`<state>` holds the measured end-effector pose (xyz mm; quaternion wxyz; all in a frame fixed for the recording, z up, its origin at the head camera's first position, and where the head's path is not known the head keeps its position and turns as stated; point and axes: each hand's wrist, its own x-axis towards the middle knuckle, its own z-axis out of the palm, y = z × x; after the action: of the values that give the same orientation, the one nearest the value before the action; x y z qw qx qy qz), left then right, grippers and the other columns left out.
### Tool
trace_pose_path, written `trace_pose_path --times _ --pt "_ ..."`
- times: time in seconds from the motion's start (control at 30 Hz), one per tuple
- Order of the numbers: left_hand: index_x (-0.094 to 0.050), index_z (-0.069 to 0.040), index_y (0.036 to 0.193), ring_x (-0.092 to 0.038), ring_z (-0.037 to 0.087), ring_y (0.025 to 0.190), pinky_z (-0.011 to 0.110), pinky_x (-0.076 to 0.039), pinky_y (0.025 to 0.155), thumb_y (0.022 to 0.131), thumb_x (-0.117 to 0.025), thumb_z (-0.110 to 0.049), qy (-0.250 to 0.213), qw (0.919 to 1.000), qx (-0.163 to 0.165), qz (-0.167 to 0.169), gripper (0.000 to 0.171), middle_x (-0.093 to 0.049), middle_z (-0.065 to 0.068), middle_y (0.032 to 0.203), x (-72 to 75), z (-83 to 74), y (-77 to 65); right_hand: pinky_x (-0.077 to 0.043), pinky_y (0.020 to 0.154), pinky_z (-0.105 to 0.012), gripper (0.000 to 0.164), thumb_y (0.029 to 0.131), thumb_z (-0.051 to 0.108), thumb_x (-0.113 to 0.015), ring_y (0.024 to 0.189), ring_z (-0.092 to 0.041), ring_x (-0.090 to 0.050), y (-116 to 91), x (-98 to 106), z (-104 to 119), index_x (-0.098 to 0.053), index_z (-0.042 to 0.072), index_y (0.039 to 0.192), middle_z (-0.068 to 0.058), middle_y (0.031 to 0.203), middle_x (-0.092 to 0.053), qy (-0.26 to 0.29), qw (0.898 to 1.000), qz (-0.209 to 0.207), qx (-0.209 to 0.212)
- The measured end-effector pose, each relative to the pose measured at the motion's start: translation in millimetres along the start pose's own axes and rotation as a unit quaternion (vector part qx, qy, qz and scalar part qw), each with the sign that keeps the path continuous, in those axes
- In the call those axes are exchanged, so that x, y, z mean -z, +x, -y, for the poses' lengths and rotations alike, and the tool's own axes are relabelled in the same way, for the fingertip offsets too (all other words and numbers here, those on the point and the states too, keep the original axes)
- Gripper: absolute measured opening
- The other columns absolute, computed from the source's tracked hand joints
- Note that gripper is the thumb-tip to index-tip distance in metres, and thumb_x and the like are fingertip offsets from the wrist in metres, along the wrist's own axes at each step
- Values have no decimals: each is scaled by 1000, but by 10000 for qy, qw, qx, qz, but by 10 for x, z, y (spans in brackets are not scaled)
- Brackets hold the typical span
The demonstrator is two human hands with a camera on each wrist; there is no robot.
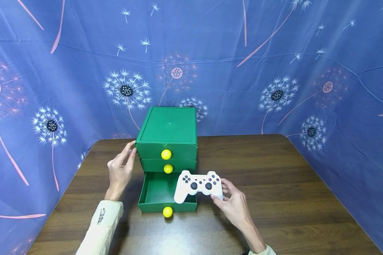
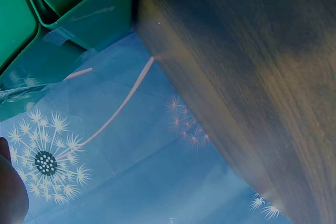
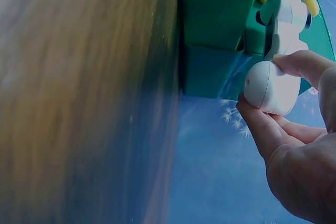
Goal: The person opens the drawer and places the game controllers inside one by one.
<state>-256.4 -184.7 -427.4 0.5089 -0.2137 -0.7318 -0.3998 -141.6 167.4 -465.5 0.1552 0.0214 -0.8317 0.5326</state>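
A white game controller [image 1: 196,186] with dark thumbsticks is held by its right grip in my right hand [image 1: 234,205], thumb on the near side and fingers behind. In the head view it overlaps the pulled-out bottom drawer [image 1: 154,207] of a green drawer cabinet [image 1: 169,124]. No contents show in the visible part of that drawer. The right wrist view shows the controller [image 3: 273,87] end-on between thumb and fingers. My left hand [image 1: 121,171] touches the cabinet's upper left side near the front corner, its fingers fairly straight.
Yellow ball knobs [image 1: 166,154] sit on the drawer fronts; the upper two drawers are closed. Everything stands on a brown wood-grain table [image 1: 274,191]. A blue cloth with dandelion prints [image 1: 223,71] hangs behind and at the sides.
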Motion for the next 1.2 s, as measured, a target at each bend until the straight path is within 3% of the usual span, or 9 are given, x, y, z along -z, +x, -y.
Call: trace_pose_path --times 0.73,1.2 --pt "-76 -3 123 -74 32 79 7 -48 82 88 -74 14 -74 10000 15 15 39 -76 11 112 -4 -16 6 -60 79 -28 58 77 -6 -86 102 -32 -70 39 -210 109 -64 -6 131 -19 114 -71 5 9999 79 84" --pt "-76 -5 125 -75 32 81 8 -48 83 90 -73 13 -11 10000 40 13 39 -76 10 114 0 -12 -9 -60 77 -26 50 76 -7 -86 99 -31 -70 32 -323 148 -70 -5 123 -15 110 -71 -275 9979 147 564"
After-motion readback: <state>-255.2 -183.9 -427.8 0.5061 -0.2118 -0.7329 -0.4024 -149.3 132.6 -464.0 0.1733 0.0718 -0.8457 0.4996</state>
